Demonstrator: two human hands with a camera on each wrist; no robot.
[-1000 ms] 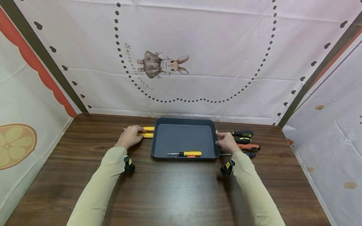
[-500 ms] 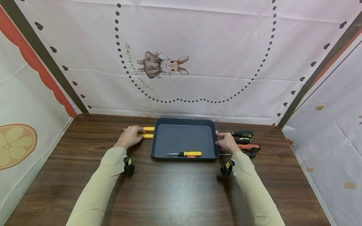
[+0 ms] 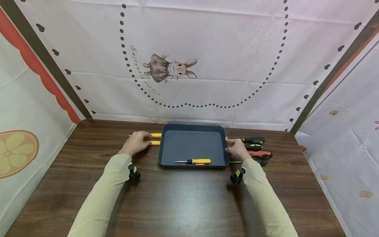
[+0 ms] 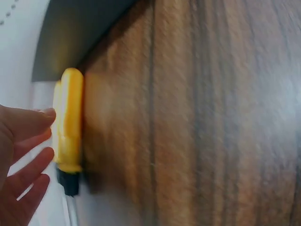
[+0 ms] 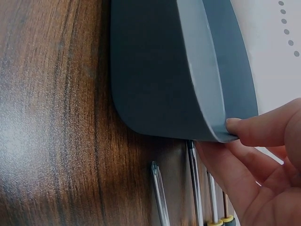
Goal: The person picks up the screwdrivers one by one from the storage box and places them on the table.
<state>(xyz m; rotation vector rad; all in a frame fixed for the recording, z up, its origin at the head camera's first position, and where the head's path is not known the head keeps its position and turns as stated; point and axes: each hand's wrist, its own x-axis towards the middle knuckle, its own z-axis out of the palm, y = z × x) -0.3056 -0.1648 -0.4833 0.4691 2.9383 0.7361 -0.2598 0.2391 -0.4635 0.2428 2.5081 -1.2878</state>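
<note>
A dark grey rectangular tray (image 3: 193,144) stands at the back of the table. My right hand (image 3: 237,149) grips its right rim; the right wrist view shows the thumb (image 5: 263,129) inside the wall and fingers outside. Left of the tray lie two yellow-handled screwdrivers, a far one (image 3: 156,135) and a near one (image 4: 71,122). My left hand (image 3: 136,143) is over them, its fingertips beside the handles in the left wrist view; whether they touch is unclear. In the tray, along the front wall, lies another yellow-handled screwdriver (image 3: 201,161), with something orange partly hidden beside it.
Right of the tray lie several screwdrivers, among them a black-handled one (image 3: 254,140) and an orange-and-black one (image 3: 260,154). Their shafts point toward the tray, close to my right hand. A printed cloth (image 3: 225,65) hangs behind the brown wooden table (image 3: 183,200).
My left hand has shifted very slightly over the yellow handles. My right hand and the tray look unmoved.
</note>
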